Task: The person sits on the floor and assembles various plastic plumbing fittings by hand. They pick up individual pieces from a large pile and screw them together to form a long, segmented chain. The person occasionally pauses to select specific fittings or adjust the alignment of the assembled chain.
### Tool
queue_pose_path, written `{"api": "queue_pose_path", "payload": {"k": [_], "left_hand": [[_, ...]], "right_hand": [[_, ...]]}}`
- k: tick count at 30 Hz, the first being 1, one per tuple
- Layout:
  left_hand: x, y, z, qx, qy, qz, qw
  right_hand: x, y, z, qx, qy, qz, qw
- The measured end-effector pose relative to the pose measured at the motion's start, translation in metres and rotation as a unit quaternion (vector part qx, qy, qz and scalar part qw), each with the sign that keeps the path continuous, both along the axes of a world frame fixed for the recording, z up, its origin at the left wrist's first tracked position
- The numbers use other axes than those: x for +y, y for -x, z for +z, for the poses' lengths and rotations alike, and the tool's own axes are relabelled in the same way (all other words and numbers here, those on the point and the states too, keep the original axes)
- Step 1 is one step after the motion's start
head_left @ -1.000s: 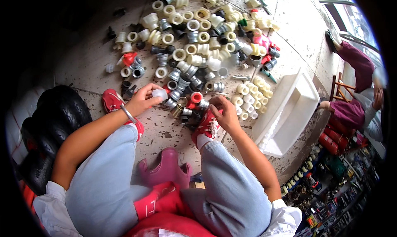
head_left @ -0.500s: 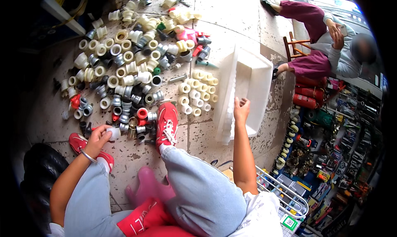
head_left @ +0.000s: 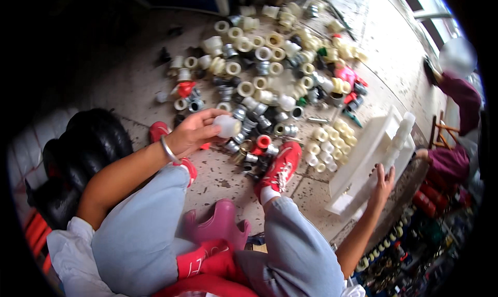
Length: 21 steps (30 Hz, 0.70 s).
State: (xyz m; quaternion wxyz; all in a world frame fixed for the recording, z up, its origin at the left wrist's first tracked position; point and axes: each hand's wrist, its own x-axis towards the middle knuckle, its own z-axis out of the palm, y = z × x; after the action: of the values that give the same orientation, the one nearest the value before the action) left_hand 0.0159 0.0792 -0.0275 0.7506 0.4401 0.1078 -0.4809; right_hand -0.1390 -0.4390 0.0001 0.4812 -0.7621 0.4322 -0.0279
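Note:
My left hand point(head_left: 194, 131) pinches a short white plastic pipe fitting point(head_left: 226, 126) between thumb and fingers, in front of the pile's near left side. On the right, my right hand point(head_left: 383, 185) is closed around a long, ribbed, translucent white plastic piece point(head_left: 398, 139), which slants over the white plastic bin point(head_left: 350, 180). Blur hides exactly what that piece is. A mixed pile of cream, grey and metal pipe fittings point(head_left: 259, 83) spreads over the floor. Between pile and bin, several cream fittings point(head_left: 332, 145) stand grouped in rows.
A red shoe point(head_left: 282, 167) on my foot borders the pile. Pink boots point(head_left: 223, 222) stand between my legs. Black tyre-like rings point(head_left: 96, 146) sit at the left. Another person in maroon trousers point(head_left: 461, 102) is seated at the far right, near red cylinders point(head_left: 430, 198).
The view has swung, shifting the scene rightward. My left hand has lifted its white fitting off the floor area toward me. The ribbed white piece now rises across the bin at my right hand.

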Motion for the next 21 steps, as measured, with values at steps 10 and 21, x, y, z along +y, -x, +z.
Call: {"api": "queue_pose_path", "payload": {"k": [10,21], "left_hand": [[0.012,-0.015,0.002,0.126,0.123,0.154,0.972],[0.01,-0.01,0.007,0.032,0.025,0.121,0.992]], "right_hand": [[0.199,-0.057,0.036,0.047,-0.131,0.481,0.866],[0.214,-0.061,0.043,0.049,-0.03,0.533,0.844]]}}
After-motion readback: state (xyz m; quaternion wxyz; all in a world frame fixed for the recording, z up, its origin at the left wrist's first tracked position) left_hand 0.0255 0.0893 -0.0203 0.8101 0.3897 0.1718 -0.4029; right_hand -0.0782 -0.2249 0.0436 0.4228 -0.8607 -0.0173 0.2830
